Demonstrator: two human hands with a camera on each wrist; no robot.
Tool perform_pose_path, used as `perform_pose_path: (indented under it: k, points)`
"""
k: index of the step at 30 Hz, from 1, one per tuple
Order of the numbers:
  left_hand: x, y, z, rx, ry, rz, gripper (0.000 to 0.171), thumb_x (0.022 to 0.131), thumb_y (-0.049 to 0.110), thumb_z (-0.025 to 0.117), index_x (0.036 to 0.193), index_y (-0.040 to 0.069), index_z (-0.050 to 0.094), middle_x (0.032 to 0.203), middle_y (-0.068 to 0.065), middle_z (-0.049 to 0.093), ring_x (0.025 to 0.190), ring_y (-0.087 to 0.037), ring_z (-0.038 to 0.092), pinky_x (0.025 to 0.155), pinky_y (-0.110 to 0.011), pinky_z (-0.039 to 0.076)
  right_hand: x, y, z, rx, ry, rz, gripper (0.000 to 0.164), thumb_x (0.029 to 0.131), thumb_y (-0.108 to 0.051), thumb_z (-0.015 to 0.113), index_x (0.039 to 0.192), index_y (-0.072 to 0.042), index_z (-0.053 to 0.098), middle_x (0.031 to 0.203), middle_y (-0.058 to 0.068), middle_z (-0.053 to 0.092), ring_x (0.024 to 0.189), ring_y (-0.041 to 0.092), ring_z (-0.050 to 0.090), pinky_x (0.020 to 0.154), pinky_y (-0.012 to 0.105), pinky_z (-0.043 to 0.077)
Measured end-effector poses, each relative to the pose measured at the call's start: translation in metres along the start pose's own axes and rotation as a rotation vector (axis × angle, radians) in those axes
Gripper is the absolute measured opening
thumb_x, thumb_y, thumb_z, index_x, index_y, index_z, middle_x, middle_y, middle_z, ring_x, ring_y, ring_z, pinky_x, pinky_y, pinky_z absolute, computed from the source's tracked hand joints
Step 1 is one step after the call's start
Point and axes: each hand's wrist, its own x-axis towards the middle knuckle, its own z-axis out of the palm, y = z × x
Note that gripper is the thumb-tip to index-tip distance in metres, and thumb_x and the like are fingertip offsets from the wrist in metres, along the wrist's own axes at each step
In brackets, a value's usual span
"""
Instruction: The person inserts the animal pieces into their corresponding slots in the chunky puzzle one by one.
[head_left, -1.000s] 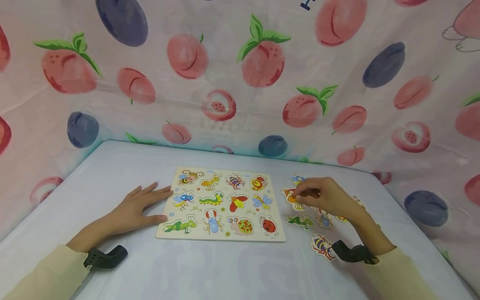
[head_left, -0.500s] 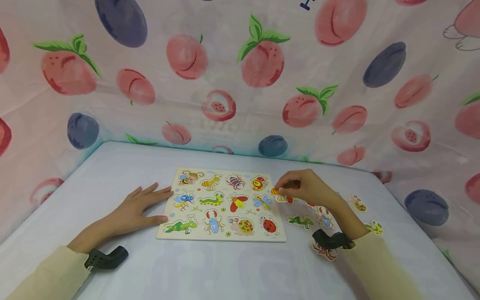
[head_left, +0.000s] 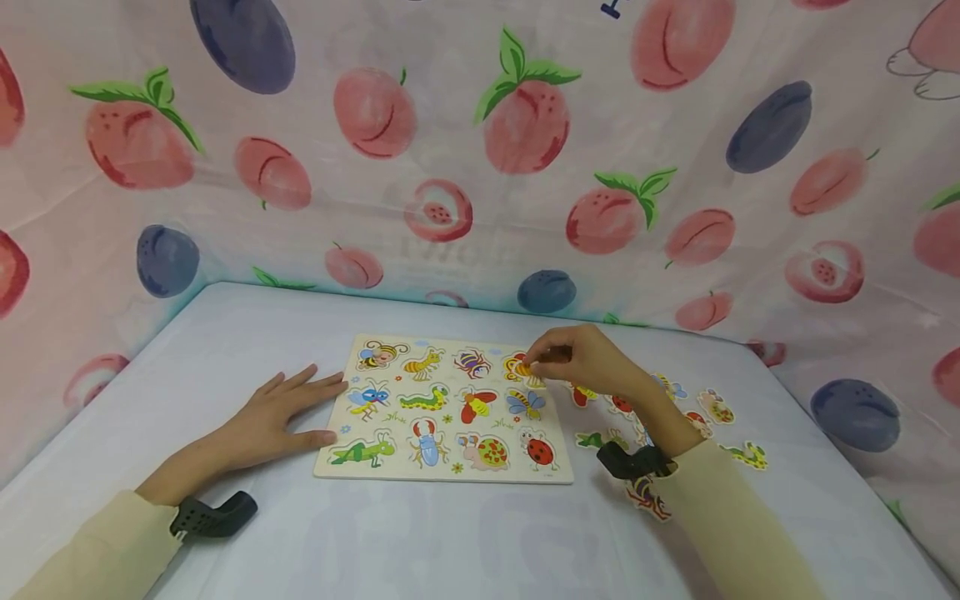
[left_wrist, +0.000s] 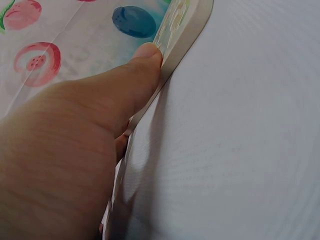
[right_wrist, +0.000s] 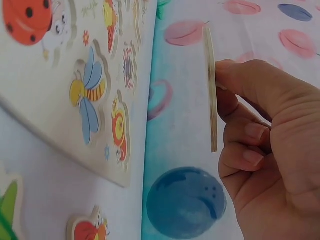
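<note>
My right hand (head_left: 596,362) pinches an orange-striped insect puzzle piece (head_left: 531,373) between thumb and fingertips, over the upper right corner of the wooden insect puzzle board (head_left: 352,472). In the right wrist view the piece (right_wrist: 211,105) appears edge-on, apart from the board (right_wrist: 50,95), so its picture is hidden there. At the board's left side lies my left hand (head_left: 258,421), fingers spread and straight. Its thumb (left_wrist: 147,55) touches the board's edge (left_wrist: 187,42) in the left wrist view.
Several loose insect pieces lie right of the board, among them a spider (head_left: 649,502), a caterpillar (head_left: 748,454), a snail (head_left: 716,407) and a green grasshopper (head_left: 591,439). My right forearm partly covers others. A fruit-print cloth (head_left: 465,275) hangs behind the white table (head_left: 420,542).
My right hand has carried the orange-striped piece leftward from the loose pieces to above the board's upper right corner. The left hand and the board have hardly moved.
</note>
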Motion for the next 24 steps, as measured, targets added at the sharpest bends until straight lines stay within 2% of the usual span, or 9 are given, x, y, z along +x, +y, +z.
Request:
perform_pose_path:
  k: [8,12,19,24]
  points:
    - [0.000,0.002,-0.001,0.003,0.004,0.007,0.076,0.083,0.057,0.064,0.145,0.016,0.044,0.151,-0.004,0.037,0.142,-0.037,0.014,0.111,-0.060,0.005,0.014,-0.005,0.008,0.025,-0.009,-0.004,0.009,0.086,-0.017,0.073,0.093,-0.022,0.074,0.090,-0.010,0.069,0.069,0.015,0.055,0.061,0.026,0.049]
    - [-0.001,0.001,0.000,0.002,0.005,0.011,0.075,0.084,0.057,0.064,0.144,0.017,0.044,0.150,-0.004,0.037,0.142,-0.038,0.014,0.110,-0.060,0.005,0.020,-0.010,0.011,0.059,-0.004,-0.020,0.009,0.086,-0.015,0.073,0.095,-0.016,0.074,0.092,-0.005,0.069,0.072,0.016,0.056,0.064,0.026,0.049]
    - [-0.001,0.003,0.000,0.006,0.013,0.024,0.074,0.084,0.056,0.064,0.144,0.016,0.045,0.150,-0.005,0.038,0.142,-0.039,0.015,0.110,-0.061,0.007,0.031,-0.010,0.018,0.046,0.011,-0.013,0.010,0.086,-0.016,0.073,0.095,-0.021,0.074,0.093,-0.009,0.068,0.074,0.015,0.057,0.066,0.028,0.051]
    - [0.000,0.002,0.000,0.002,0.017,0.034,0.073,0.084,0.054,0.064,0.144,0.016,0.045,0.150,-0.005,0.038,0.142,-0.039,0.016,0.109,-0.062,0.007,0.040,-0.014,0.024,0.074,0.003,-0.036,0.009,0.086,-0.018,0.073,0.095,-0.019,0.075,0.092,-0.008,0.069,0.071,0.015,0.057,0.064,0.028,0.051]
